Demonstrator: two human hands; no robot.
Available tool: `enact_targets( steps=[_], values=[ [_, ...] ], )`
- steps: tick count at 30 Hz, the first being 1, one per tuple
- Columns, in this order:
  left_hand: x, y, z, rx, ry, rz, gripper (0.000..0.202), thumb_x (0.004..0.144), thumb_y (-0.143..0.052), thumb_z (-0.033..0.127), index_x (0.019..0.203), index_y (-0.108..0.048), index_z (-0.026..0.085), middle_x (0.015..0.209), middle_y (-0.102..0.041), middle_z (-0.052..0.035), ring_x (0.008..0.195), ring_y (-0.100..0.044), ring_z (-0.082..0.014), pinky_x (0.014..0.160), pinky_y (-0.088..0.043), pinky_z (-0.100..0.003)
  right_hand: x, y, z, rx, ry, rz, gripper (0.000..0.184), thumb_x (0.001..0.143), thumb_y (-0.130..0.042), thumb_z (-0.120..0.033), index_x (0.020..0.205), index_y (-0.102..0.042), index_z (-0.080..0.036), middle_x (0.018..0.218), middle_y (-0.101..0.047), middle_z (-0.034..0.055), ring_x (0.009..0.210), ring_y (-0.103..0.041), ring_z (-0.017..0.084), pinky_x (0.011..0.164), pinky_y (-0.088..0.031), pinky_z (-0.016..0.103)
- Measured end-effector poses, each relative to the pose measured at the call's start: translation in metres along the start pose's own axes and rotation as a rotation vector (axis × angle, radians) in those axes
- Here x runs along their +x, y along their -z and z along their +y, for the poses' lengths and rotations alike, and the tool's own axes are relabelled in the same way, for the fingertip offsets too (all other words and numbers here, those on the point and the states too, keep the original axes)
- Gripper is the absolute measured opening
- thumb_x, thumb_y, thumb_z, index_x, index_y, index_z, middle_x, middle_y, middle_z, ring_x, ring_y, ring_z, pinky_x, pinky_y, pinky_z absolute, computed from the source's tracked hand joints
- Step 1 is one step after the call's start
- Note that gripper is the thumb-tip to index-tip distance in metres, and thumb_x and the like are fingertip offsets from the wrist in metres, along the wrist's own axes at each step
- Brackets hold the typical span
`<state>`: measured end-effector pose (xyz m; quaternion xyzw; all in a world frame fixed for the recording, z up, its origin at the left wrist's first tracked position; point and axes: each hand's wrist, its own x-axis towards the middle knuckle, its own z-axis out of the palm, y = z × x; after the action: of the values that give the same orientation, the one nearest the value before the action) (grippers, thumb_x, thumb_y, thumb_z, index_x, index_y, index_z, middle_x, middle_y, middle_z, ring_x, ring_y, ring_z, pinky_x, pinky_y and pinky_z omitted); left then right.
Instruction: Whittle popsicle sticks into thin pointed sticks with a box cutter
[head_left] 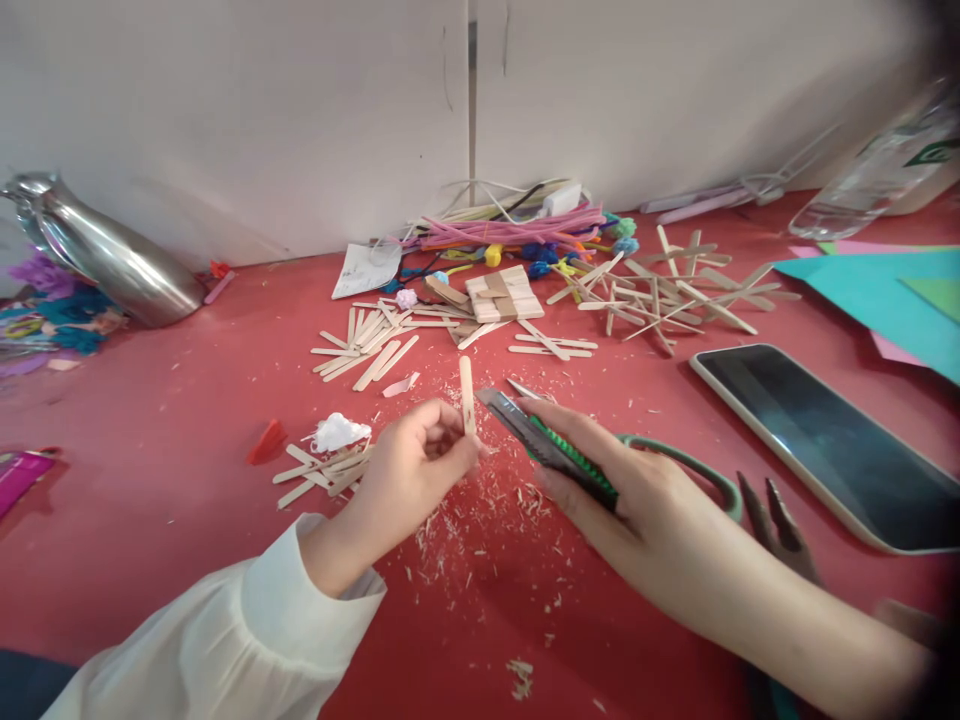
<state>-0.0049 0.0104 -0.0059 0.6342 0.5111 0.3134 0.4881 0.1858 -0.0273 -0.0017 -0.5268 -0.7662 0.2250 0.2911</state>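
Observation:
Between thumb and fingers, my left hand point(424, 455) pinches a wooden craft stick point(467, 385) that points up and away from me. My right hand point(626, 475) grips a green and black utility knife point(562, 455), its blade out and close to the right side of the stick. Whether the blade touches the wood I cannot tell. Wood shavings point(457, 540) lie scattered on the red table point(187, 560) below both hands. Partly hidden behind my right hand are scissors point(682, 450) with green handles.
Loose craft sticks point(367, 340), a taped stick bundle point(506, 295) and pink pipe cleaners point(510, 228) lie at the back. Crossed sticks point(675, 290) sit right of them. A phone point(832, 440) and pliers point(780, 525) are at right, a steel jug point(112, 250) at left.

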Motion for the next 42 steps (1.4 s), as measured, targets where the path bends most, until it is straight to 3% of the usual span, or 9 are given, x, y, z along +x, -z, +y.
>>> enact_targets(
  steps=[4, 8, 16, 19, 25, 32, 36, 39, 42],
  values=[
    [-0.001, 0.0, 0.001, 0.022, -0.051, 0.046, 0.01, 0.082, -0.053, 0.024, 0.074, -0.05, 0.017, 0.063, -0.059, 0.0023, 0.059, -0.056, -0.0089, 0.058, -0.044, -0.021, -0.001, -0.003, -0.002, -0.079, 0.079, -0.009, 0.044, 0.086, -0.04, -0.018, 0.129, -0.044, -0.018, 0.093, -0.071, 0.0062, 0.076, -0.068, 0.019, 0.063, -0.053, 0.028],
    [-0.001, 0.0, 0.001, 0.063, -0.056, 0.062, 0.011, 0.083, -0.052, 0.025, 0.075, -0.05, 0.017, 0.062, -0.057, 0.0025, 0.057, -0.054, -0.0093, 0.055, -0.042, -0.021, 0.0, -0.003, -0.003, -0.12, 0.078, -0.043, 0.042, 0.085, -0.039, -0.016, 0.126, -0.048, -0.016, 0.079, -0.072, 0.0063, 0.068, -0.068, 0.019, 0.059, -0.054, 0.028],
    [-0.003, -0.001, -0.003, 0.176, -0.135, 0.082, 0.015, 0.085, -0.05, 0.029, 0.077, -0.052, 0.017, 0.068, -0.06, -0.0007, 0.062, -0.057, -0.0116, 0.059, -0.045, -0.024, -0.005, -0.004, -0.004, -0.215, 0.114, -0.025, 0.048, 0.086, -0.036, -0.014, 0.133, -0.044, -0.017, 0.078, -0.072, 0.0068, 0.056, -0.067, 0.018, 0.053, -0.054, 0.028],
    [-0.003, -0.002, -0.004, 0.2, -0.151, 0.107, 0.017, 0.086, -0.05, 0.03, 0.075, -0.051, 0.017, 0.067, -0.06, -0.0011, 0.062, -0.057, -0.012, 0.06, -0.045, -0.025, -0.007, -0.005, -0.006, -0.172, 0.103, -0.016, 0.047, 0.086, -0.035, -0.015, 0.132, -0.045, -0.012, 0.076, -0.072, 0.0079, 0.058, -0.067, 0.019, 0.055, -0.055, 0.028],
    [-0.004, -0.004, -0.002, 0.178, -0.158, 0.119, 0.022, 0.086, -0.05, 0.034, 0.072, -0.052, 0.017, 0.064, -0.061, -0.0012, 0.058, -0.056, -0.0112, 0.054, -0.043, -0.023, -0.007, -0.004, -0.009, 0.005, -0.027, -0.096, 0.047, 0.085, -0.039, -0.018, 0.131, -0.046, -0.016, 0.062, -0.066, 0.0035, 0.056, -0.064, 0.018, 0.054, -0.054, 0.028],
    [-0.002, -0.004, 0.001, 0.058, -0.138, 0.109, 0.017, 0.084, -0.053, 0.029, 0.072, -0.054, 0.017, 0.066, -0.063, -0.0009, 0.06, -0.059, -0.0104, 0.057, -0.046, -0.022, -0.002, 0.004, -0.014, 0.517, -0.37, -0.349, 0.051, 0.089, -0.038, -0.033, 0.138, -0.034, -0.021, 0.043, -0.042, -0.0102, 0.03, -0.045, 0.009, 0.028, -0.036, 0.017],
    [-0.002, -0.005, 0.002, 0.005, -0.114, 0.1, 0.016, 0.083, -0.054, 0.027, 0.071, -0.052, 0.016, 0.066, -0.062, -0.001, 0.061, -0.058, -0.0101, 0.06, -0.047, -0.023, -0.003, 0.002, -0.013, 0.203, -0.139, -0.135, 0.049, 0.086, -0.044, -0.026, 0.135, -0.041, -0.024, 0.068, -0.068, -0.0003, 0.05, -0.062, 0.014, 0.046, -0.051, 0.023],
    [-0.002, -0.004, 0.003, -0.006, -0.085, 0.101, 0.015, 0.082, -0.054, 0.027, 0.072, -0.052, 0.016, 0.065, -0.061, -0.0007, 0.059, -0.057, -0.01, 0.058, -0.047, -0.023, -0.005, -0.001, -0.01, -0.034, 0.007, -0.027, 0.047, 0.084, -0.043, -0.019, 0.131, -0.047, -0.02, 0.085, -0.073, 0.0044, 0.067, -0.068, 0.018, 0.059, -0.055, 0.027],
    [-0.002, -0.003, 0.004, 0.002, -0.06, 0.098, 0.014, 0.082, -0.054, 0.026, 0.073, -0.052, 0.016, 0.064, -0.06, 0.0, 0.058, -0.057, -0.0099, 0.056, -0.047, -0.022, -0.006, -0.003, -0.006, -0.143, 0.093, -0.006, 0.047, 0.084, -0.039, -0.015, 0.129, -0.049, -0.016, 0.086, -0.073, 0.0071, 0.065, -0.069, 0.019, 0.055, -0.055, 0.028]
  ],
)
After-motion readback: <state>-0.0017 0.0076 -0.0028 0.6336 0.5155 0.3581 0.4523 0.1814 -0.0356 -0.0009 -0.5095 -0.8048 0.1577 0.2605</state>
